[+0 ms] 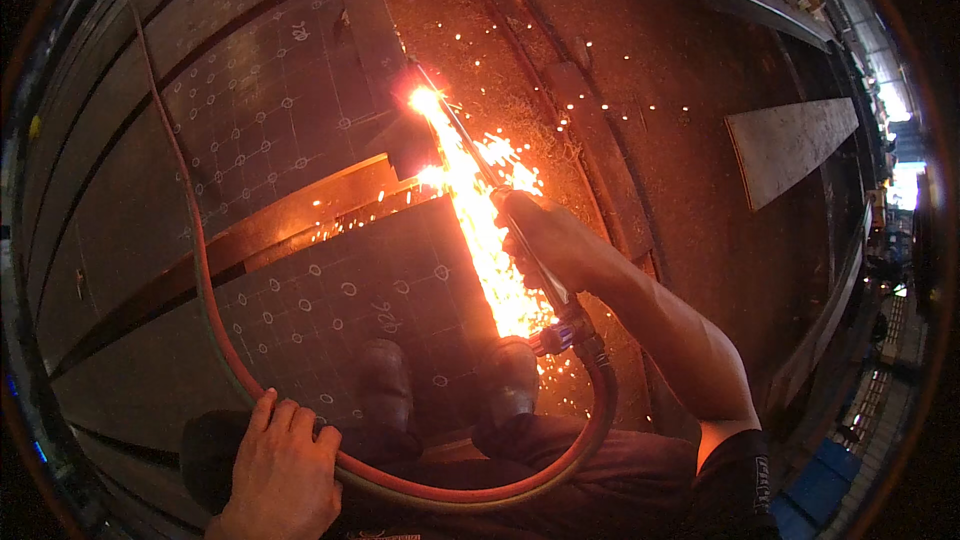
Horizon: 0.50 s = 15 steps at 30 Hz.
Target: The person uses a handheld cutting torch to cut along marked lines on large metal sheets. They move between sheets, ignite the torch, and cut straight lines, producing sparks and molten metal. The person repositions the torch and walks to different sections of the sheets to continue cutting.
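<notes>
- A long metal cutting torch (500,202) is gripped in the right hand (548,240), which is closed around its shaft; the bright flame tip (425,100) is set against the far edge of a dark steel plate marked with chalk circles and grid lines (270,90).
- A red rubber hose (200,270) is held by the left hand (285,465), with the fingers curled loosely over it at the near edge of the view; the hose is looped from the far left, past that hand, and round to the brass valve end (565,335) of the torch.
- A stream of orange sparks and molten metal (490,240) is thrown from the cut toward the person, across a nearer chalk-marked plate (370,310) and down beside two dark work boots (450,380).
- Bare forearms are seen, and no gloves are worn, so burns could be caused by spatter landing on the skin.
- The hose is laid close to the spark path; it could be scorched if slack is allowed to slide right.
- The boots are stood just beside the hot stream, and footing could be lost if a freed piece drops or shifts.
- A grey steel strip (790,145) is laid well apart on the rust-brown floor (660,90) at the far right.
</notes>
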{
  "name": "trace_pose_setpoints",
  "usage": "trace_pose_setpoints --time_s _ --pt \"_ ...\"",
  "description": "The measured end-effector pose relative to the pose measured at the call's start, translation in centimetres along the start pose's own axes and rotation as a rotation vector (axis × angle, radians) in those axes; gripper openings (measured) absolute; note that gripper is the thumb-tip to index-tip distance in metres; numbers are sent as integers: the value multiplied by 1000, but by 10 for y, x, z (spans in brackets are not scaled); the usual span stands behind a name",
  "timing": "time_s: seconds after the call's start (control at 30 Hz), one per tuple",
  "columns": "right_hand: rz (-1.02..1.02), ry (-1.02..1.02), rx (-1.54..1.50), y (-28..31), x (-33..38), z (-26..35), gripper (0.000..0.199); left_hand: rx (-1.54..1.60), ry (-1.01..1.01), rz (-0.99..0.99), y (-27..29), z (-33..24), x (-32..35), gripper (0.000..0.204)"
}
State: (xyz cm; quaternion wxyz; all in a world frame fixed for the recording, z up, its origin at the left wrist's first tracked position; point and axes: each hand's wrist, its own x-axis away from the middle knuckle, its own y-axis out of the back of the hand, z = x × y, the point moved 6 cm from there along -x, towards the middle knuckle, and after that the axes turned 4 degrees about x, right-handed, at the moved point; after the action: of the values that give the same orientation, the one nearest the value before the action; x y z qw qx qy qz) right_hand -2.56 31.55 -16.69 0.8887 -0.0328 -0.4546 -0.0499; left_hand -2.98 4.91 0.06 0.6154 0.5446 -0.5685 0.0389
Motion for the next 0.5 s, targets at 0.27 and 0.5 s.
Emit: trace_pose_setpoints --time_s 0.27,0.5 --pt "31 48 23 0 4 4 45 -19 -20 -63 -3 0 1 23" --pt "-16 15 -2 -1 5 6 40 -17 -37 -44 -1 0 0 22"
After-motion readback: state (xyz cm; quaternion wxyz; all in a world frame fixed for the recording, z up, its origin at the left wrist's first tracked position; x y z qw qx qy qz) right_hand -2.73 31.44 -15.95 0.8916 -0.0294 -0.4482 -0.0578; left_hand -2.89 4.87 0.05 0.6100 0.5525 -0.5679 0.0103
